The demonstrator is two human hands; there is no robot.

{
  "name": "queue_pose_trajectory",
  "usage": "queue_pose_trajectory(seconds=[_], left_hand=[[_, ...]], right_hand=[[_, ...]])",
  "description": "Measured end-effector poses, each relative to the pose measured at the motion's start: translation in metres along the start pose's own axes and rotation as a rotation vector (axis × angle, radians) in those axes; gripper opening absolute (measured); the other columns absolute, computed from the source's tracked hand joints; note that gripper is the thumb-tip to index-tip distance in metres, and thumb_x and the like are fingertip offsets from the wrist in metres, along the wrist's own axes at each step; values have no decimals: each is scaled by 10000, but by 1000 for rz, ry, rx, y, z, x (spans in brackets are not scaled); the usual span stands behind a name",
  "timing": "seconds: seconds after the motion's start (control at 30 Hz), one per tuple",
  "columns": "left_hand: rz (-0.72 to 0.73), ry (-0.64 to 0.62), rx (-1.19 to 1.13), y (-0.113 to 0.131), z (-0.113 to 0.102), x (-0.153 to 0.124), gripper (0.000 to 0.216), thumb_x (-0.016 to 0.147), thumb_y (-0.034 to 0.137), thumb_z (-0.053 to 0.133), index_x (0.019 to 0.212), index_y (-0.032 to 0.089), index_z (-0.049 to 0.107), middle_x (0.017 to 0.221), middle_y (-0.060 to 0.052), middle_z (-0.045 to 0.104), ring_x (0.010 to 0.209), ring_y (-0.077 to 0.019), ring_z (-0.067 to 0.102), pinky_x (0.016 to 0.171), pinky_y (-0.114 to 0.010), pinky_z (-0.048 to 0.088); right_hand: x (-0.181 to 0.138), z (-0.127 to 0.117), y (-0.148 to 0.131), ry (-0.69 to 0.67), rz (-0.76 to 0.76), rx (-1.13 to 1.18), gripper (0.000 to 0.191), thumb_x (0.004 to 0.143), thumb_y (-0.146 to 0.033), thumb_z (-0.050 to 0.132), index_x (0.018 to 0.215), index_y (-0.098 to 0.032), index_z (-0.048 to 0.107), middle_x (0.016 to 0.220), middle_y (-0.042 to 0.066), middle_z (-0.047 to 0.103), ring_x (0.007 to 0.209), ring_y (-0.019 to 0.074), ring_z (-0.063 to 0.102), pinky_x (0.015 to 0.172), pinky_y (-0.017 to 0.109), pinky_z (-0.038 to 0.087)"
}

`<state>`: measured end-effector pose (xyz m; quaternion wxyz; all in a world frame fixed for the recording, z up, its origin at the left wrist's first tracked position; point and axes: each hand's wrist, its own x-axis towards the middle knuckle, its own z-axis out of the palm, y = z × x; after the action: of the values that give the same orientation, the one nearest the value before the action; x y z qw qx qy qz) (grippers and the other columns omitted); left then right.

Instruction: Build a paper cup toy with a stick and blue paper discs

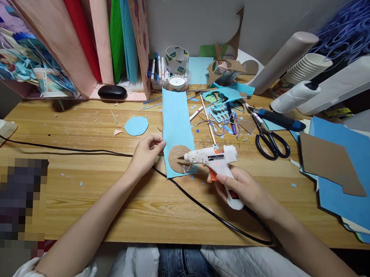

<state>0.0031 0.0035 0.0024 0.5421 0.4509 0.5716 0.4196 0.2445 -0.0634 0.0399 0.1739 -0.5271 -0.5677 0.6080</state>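
Observation:
My right hand (pixel 238 183) is wrapped round the grip of a white hot glue gun (pixel 216 157) with an orange trigger. Its nozzle points left over a round cardboard disc (pixel 176 157), which carries thin glistening lines of glue. Beneath the disc lies a long light-blue paper strip (pixel 177 117), running away from me across the wooden table. With fingers curled together, my left hand (pixel 147 153) pinches the strip's left edge beside the disc. A blue paper circle (pixel 136 125) lies apart, farther left.
Black scissors (pixel 272 144) and a blue-handled cutter (pixel 279 119) lie right of paper scraps (pixel 224 111). The glue gun's black cord (pixel 212 213) crosses the table under my left hand. Stacked blue sheets (pixel 339 169) cover the right side; a marker box (pixel 159 70) stands behind.

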Motion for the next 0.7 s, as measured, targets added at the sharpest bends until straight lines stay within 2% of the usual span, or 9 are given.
queue_pose_trajectory(seconds=[0.1, 0.2, 0.5, 0.7], left_hand=[[15, 1, 6, 0, 0, 0, 271, 630, 353, 691, 748, 135, 579, 710, -5, 603, 633, -119, 567, 634, -267, 472], [21, 6, 20, -1, 0, 0, 261, 638, 346, 687, 754, 137, 581, 715, -4, 601, 641, -120, 566, 631, -264, 468], [33, 2, 51, -2, 0, 1, 246, 654, 334, 666, 768, 136, 574, 737, -8, 600, 645, -118, 567, 637, -263, 468], [23, 18, 57, 1, 0, 0, 218, 668, 326, 647, 756, 142, 570, 726, -5, 594, 638, -118, 561, 617, -257, 463]], right_hand=[[-1, 6, 0, -45, -4, 33, 381, 857, -504, 411, 824, -151, 550, 541, -23, 515, 471, 99, 449, 450, 211, 339], [0, 11, 0, -51, 0, 19, 394, 854, -512, 406, 795, -147, 542, 531, -21, 510, 468, 100, 447, 454, 213, 340], [3, 10, 3, -47, -11, -120, 467, 871, -527, 364, 606, -163, 488, 515, 2, 518, 493, 110, 475, 489, 222, 359], [3, 0, -1, 55, -19, -174, 479, 869, -512, 364, 550, -170, 468, 507, 4, 518, 485, 112, 468, 492, 233, 357]])
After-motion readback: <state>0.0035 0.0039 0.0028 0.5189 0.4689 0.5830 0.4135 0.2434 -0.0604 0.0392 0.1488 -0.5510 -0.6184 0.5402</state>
